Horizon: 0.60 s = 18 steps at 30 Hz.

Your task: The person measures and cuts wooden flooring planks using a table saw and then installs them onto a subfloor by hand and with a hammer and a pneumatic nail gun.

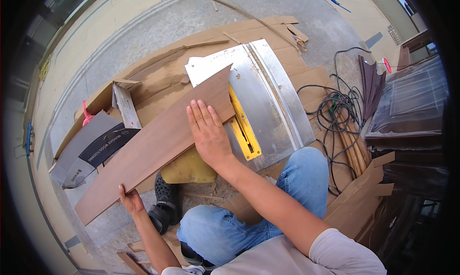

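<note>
A long brown wooden floorboard (158, 141) slants from the lower left up onto the silver metal top of a table saw (268, 117). Its far end narrows to a point and lies partly over the yellow slotted insert (247, 140); I see no blade. My left hand (131, 200) grips the board's near edge toward its lower-left end, thumb on top and the other fingers underneath. Flat on the board, near the insert, rests my right hand (209, 134) with its fingers stretched out. Below the board's middle shows a dull yellow surface (189, 167).
Cardboard sheets (306, 74) cover the ground around the saw. A printed flooring carton (103, 148) stands left of the board. Coiled black cable (330, 107) and a folded dark umbrella (371, 83) lie at right, near plastic-wrapped furniture (412, 98). A blue-handled screwdriver (338, 3) lies far off.
</note>
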Available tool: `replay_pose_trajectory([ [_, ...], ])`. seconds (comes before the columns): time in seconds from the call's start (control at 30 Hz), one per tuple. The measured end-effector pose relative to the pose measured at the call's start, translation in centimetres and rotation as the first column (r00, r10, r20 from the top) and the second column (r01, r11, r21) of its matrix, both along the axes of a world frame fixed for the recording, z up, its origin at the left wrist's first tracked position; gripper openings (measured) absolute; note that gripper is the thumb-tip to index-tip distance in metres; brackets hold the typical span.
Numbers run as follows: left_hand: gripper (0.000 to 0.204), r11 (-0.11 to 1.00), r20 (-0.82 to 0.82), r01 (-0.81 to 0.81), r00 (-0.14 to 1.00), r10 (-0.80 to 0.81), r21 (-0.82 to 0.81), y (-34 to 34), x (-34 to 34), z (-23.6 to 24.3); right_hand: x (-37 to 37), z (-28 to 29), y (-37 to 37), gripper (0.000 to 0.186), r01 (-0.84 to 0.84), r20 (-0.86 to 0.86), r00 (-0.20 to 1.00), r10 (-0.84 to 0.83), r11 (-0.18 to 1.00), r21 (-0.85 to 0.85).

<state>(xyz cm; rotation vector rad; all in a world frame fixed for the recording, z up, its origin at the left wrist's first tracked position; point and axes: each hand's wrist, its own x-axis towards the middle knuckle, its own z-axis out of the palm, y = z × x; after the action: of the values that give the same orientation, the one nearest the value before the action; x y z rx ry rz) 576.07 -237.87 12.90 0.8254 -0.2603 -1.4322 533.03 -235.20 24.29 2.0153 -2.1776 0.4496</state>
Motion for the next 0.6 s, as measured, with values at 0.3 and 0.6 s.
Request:
replay_pose_trajectory([
  [0.3,0.041,0.999,0.041,0.016,0.999,-0.015,-0.03,0.41,-0.46,0.35,-0.12,-0.18,0.21,0.057,-0.004,0.028,1.0,0.005,1.0,-0.021],
  [0.6,0.039,1.0,0.025,0.005,1.0,-0.004,-0.013,1.01,-0.45,0.52,-0.11,-0.06,0.41,0.057,-0.012,0.031,0.999,0.012,1.0,-0.015],
])
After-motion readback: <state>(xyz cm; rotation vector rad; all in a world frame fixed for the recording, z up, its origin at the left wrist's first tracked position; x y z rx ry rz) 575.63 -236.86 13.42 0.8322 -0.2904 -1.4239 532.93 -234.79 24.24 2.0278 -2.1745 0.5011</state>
